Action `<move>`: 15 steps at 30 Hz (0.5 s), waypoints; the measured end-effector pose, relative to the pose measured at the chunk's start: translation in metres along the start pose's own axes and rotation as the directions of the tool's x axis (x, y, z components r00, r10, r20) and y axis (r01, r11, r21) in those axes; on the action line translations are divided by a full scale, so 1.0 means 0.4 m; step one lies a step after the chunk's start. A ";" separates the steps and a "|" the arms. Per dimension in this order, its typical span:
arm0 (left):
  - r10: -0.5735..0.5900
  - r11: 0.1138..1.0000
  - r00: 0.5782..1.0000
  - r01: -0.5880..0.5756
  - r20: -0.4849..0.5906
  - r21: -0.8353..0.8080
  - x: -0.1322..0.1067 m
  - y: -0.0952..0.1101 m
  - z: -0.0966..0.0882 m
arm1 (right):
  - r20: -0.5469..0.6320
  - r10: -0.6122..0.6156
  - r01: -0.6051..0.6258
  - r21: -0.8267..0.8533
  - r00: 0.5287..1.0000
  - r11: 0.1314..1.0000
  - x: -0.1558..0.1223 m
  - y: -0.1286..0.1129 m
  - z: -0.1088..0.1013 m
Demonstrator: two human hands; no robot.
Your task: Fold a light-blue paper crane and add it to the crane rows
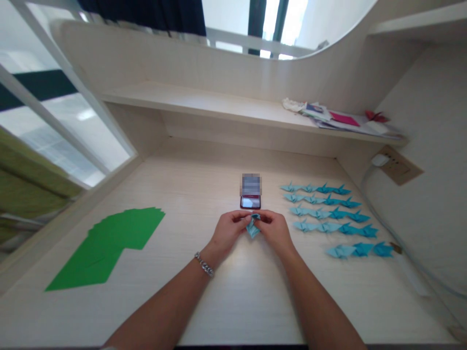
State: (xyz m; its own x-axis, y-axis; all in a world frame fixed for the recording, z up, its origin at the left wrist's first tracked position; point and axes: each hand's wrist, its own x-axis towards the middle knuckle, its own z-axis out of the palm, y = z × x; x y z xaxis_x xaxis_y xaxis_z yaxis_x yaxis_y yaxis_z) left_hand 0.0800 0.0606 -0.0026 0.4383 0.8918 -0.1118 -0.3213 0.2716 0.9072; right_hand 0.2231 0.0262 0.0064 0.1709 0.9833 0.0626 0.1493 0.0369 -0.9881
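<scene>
My left hand (229, 229) and my right hand (276, 229) meet over the middle of the pale wooden desk (204, 272). Both pinch a small, partly folded blue paper piece (252, 226) between their fingertips. A silver bracelet (204, 265) sits on my left wrist. Just beyond the hands a dark red phone (250, 201) lies flat on the desk. Rows of several finished blue paper cranes (330, 216) are laid out to the right of my right hand.
A spread stack of green paper sheets (105, 245) lies at the left. A shelf (219, 104) runs along the back, holding papers and a pink sheet (341, 119) at its right end. A wall socket with a white plug (381, 159) and cable is at the right.
</scene>
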 end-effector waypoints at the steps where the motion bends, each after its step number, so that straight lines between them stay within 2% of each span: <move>1: 0.012 1.000 1.000 -0.012 -0.010 0.016 0.001 -0.001 -0.002 | 0.026 -0.011 0.011 0.005 1.000 1.000 0.000 -0.001 0.000; 4: 0.050 0.994 0.998 -0.046 -0.038 0.099 0.006 -0.003 -0.009 | 0.067 -0.025 0.024 0.013 0.997 1.000 0.000 0.000 0.001; 9: 0.137 0.959 0.989 -0.120 -0.047 0.258 0.007 0.002 -0.011 | 0.051 -0.049 0.053 -0.075 0.998 0.996 -0.004 -0.002 0.000; 15: 0.124 0.960 0.992 -0.116 -0.016 0.253 0.006 -0.002 -0.005 | 0.024 -0.051 0.054 -0.141 0.998 0.989 -0.010 -0.010 0.002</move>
State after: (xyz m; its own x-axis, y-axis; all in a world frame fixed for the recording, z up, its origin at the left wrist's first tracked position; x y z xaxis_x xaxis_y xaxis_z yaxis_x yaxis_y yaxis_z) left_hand 0.0798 0.0632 -0.0045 0.3812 0.9245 -0.0050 -0.1469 0.0659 0.9870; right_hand 0.2211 0.0224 0.0100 0.1395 0.9841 0.1100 0.2939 0.0649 -0.9536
